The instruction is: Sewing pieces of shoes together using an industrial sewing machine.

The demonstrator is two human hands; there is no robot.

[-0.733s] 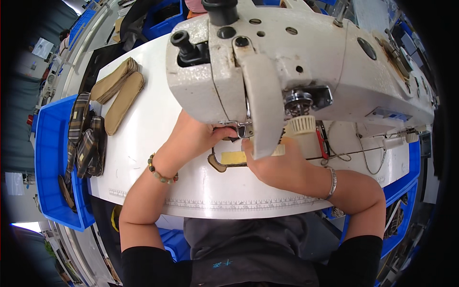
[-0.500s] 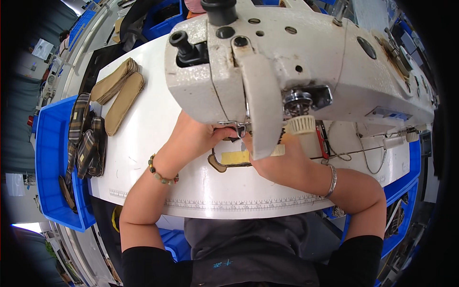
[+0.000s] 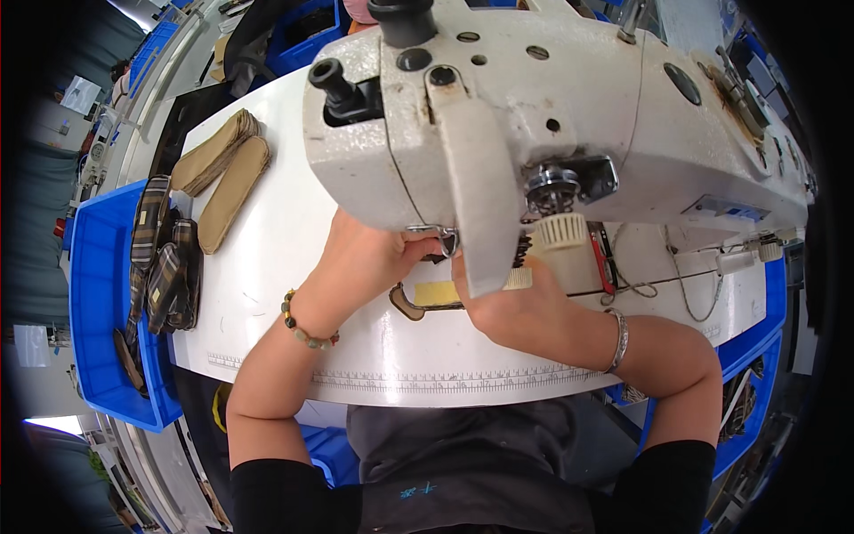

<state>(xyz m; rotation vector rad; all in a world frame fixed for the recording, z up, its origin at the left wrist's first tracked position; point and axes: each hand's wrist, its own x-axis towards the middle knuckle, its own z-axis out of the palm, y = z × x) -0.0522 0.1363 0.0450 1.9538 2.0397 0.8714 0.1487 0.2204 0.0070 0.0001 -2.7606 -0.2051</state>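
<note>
A white sewing machine (image 3: 569, 98) stands over the work table, its needle area just in front of my fingers. My left hand (image 3: 356, 258) is closed at the presser foot (image 3: 447, 240), thumb and finger pinching a small dark fabric piece (image 3: 433, 259). My right hand (image 3: 516, 298) reaches under the machine head from the right, partly behind a pale lever; its fingertips are hidden. Between my hands, a tan, dark-edged piece (image 3: 406, 303) lies by a yellow patch (image 3: 438, 294) on the table. Whether it joins the dark fabric I cannot tell.
Tan insole-shaped pieces (image 3: 233, 194) lie stacked at the table's far left. A blue bin (image 3: 111, 303) at left holds plaid fabric pieces (image 3: 169, 276). Right of my right hand are a red-and-black tool (image 3: 605, 258) and a loose cord (image 3: 689, 294). A ruler strip (image 3: 427, 383) follows the near edge.
Both hands stay at the needle area with only slight shifts. The tan, dark-edged piece shows a little less between them. The whole view has shifted slightly.
</note>
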